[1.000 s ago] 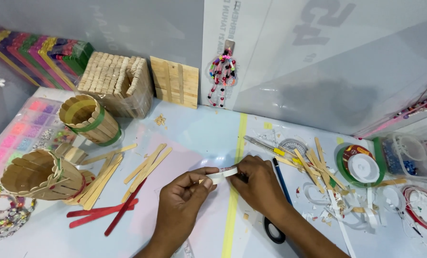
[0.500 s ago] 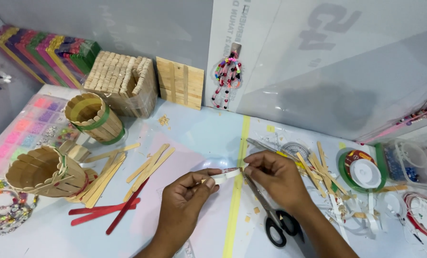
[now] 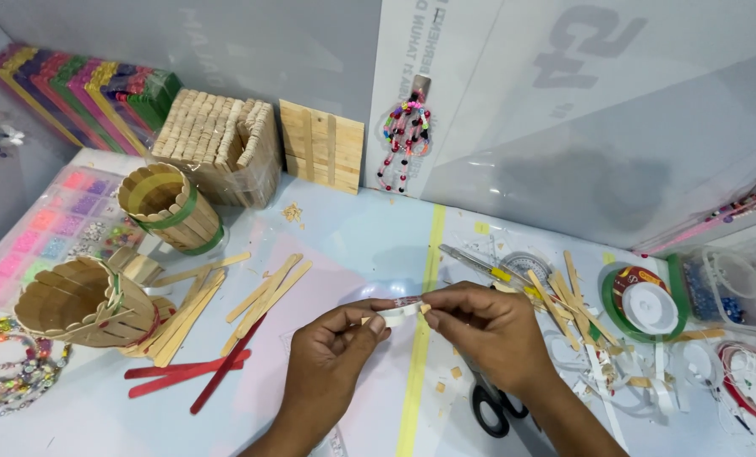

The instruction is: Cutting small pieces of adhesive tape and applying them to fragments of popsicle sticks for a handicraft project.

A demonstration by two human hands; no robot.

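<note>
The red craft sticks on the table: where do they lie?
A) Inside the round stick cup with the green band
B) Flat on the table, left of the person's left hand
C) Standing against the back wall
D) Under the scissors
B: the red craft sticks lie flat on the table, left of the left hand and below the plain wooden sticks, outside any cup.

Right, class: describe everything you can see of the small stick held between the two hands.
The small stick is a short, thin, pale piece, wood by the look of it, with whitish tape or strip around part of it. It lies roughly level above the pale blue table, beside the yellow tape line. The left hand pinches its left end; the right hand pinches its right end. Finer detail is too small to tell.
</note>
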